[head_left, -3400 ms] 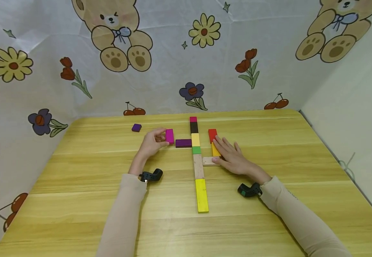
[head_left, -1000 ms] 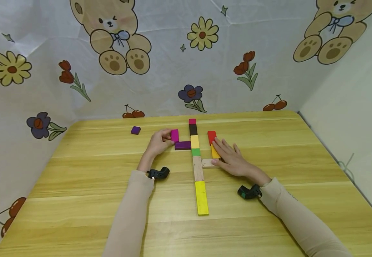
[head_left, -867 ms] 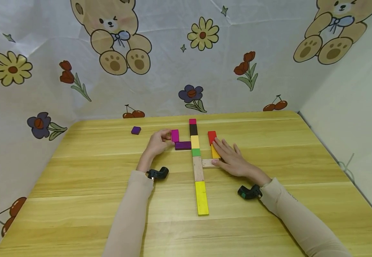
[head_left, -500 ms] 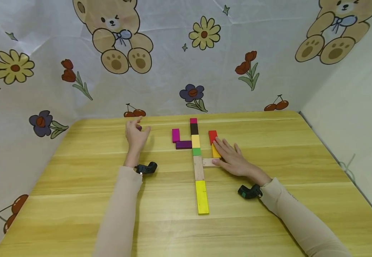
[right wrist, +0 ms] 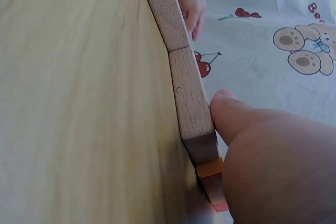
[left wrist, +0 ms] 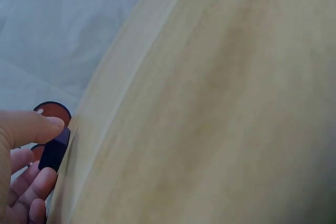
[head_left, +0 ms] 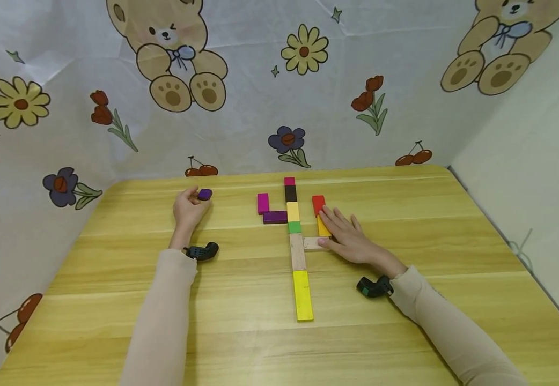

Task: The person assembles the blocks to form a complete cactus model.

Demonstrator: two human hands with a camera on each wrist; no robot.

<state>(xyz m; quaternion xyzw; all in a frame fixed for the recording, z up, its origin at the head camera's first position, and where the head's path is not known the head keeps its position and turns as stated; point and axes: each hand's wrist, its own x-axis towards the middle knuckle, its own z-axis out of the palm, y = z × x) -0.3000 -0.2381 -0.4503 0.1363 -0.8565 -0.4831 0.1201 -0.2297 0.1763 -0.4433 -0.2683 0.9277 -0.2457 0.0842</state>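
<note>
My left hand (head_left: 190,210) is at the back left of the table. Its thumb and fingers pinch a small dark purple block (head_left: 205,194); the left wrist view shows the same purple block (left wrist: 54,149) between the fingertips. My right hand (head_left: 352,236) lies with straight fingers over the orange block (head_left: 323,227), partly covering it. Its thumb touches the plain wooden crosspiece block (head_left: 312,244), also seen as a wooden block (right wrist: 191,95) in the right wrist view. A red block (head_left: 318,205) stands beyond the fingertips.
A central column runs from a long yellow block (head_left: 302,295) up through plain wood, green, pale yellow and black to a pink block (head_left: 289,181). A purple block (head_left: 275,217) branches left, with a magenta block (head_left: 263,203) at its end. A bear-print cloth (head_left: 241,134) hangs behind.
My left hand has set the magenta block against the purple block's left end, let go, moved left and taken the small purple block. The right hand has stayed in place.
</note>
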